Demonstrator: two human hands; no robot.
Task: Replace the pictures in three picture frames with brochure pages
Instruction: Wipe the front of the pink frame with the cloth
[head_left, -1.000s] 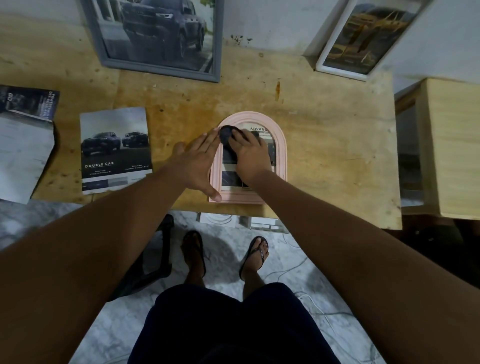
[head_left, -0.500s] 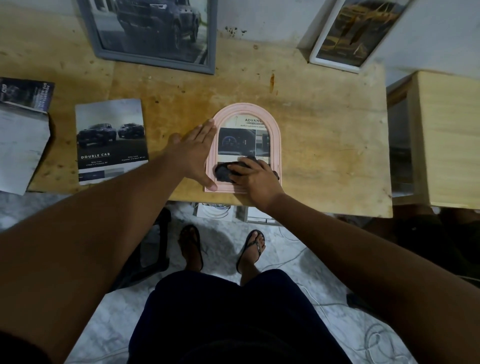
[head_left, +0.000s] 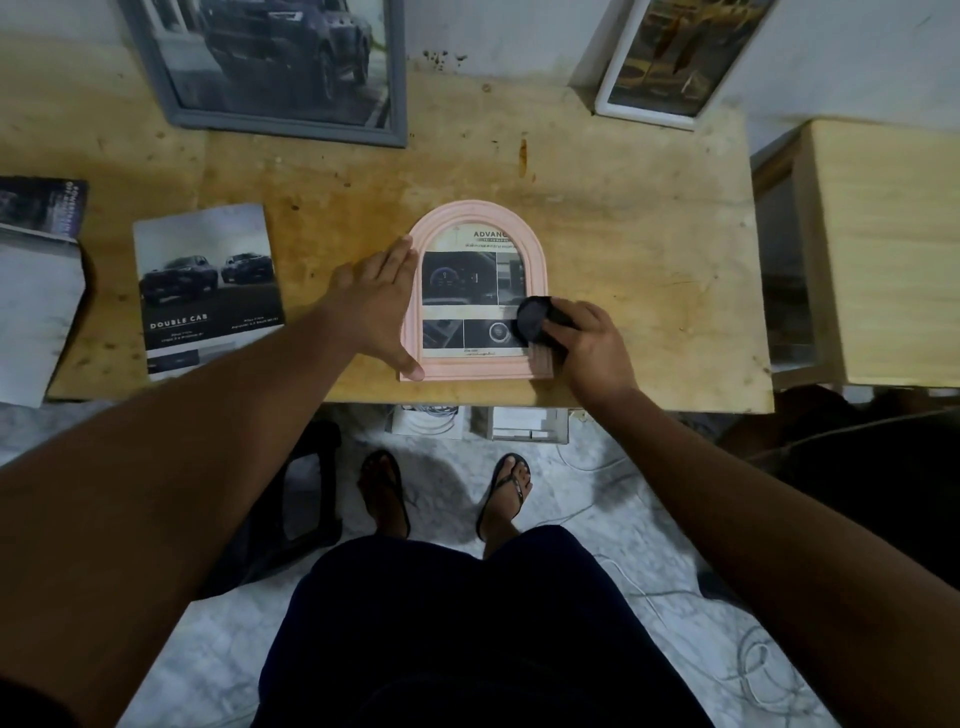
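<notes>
A pink arched picture frame lies flat near the front edge of the wooden table, with a brochure page of car interior photos inside it. My left hand rests flat, fingers straight, against the frame's left side. My right hand grips a small round black object and holds it on the frame's lower right glass. A grey frame with a truck picture and a white frame lean against the back wall.
A "Double Cab" brochure lies left of the pink frame, with more brochure pages at the far left edge. A light wooden stand is at the right. Boxes and cables sit under the table by my sandalled feet.
My right hand has carried the black object from the top of the pink frame's glass down to the bottom, then across to the lower right. My left hand stayed on the frame's left side.
</notes>
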